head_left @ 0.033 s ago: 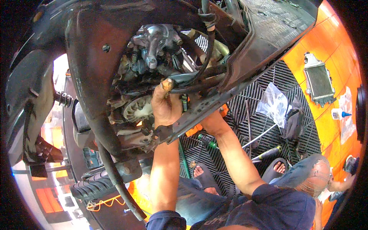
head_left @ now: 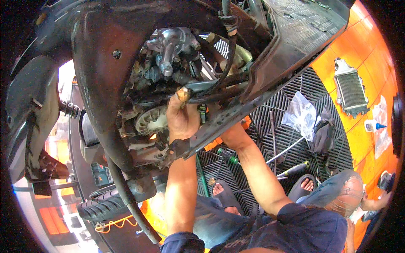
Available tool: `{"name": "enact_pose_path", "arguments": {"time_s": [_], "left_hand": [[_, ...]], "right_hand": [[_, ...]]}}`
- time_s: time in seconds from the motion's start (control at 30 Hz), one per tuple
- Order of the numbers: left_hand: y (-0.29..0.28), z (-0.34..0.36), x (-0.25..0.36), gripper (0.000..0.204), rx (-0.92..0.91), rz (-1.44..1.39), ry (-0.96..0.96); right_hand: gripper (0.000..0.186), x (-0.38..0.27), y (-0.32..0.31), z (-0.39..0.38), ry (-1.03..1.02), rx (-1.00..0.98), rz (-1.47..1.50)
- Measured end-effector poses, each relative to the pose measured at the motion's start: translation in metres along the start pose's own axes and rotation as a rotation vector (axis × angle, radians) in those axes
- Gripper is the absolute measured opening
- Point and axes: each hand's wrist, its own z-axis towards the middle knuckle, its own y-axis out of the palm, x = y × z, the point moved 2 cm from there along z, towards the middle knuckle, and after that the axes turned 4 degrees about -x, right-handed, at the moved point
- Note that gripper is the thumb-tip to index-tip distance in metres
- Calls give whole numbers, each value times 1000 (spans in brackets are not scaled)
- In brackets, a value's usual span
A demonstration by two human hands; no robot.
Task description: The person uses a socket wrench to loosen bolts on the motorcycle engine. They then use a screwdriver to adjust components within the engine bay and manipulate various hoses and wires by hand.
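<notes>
A partly stripped scooter with dark body panels (head_left: 99, 84) fills the upper view, its engine area exposed. My left hand (head_left: 184, 120) reaches into the opening beside a pale finned wheel (head_left: 151, 121). Its thumb, with a yellowish dirty tip, presses up against a dark tube (head_left: 206, 85). The other fingers curl behind and are mostly hidden; what they grip does not show. My right hand (head_left: 234, 134) reaches under the lower edge of the black side panel (head_left: 219, 124), next to an orange part (head_left: 213, 143). That panel hides its fingers. Above my left hand sits a grey metal engine part (head_left: 169, 50).
A green-handled screwdriver (head_left: 229, 156) and another with a black and yellow handle (head_left: 297, 168) lie on the black ribbed mat (head_left: 261, 147). To the right are a clear plastic bag (head_left: 300, 110), a radiator (head_left: 352, 89), a blue-capped bottle (head_left: 374, 125) and another person's arm (head_left: 375, 203).
</notes>
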Motion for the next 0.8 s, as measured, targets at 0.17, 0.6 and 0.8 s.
{"name": "enact_pose_path", "arguments": {"time_s": [0.17, 0.6, 0.8], "left_hand": [[14, -1, 0, 38, 161, 183, -47], [15, 3, 3, 26, -25, -74, -56], [6, 6, -4, 30, -74, -152, -9]], "right_hand": [[33, 2, -6, -1, -17, 10, -252], [34, 26, -8, 0, 207, -106, 349], [36, -2, -10, -1, 53, 36, -398]]}}
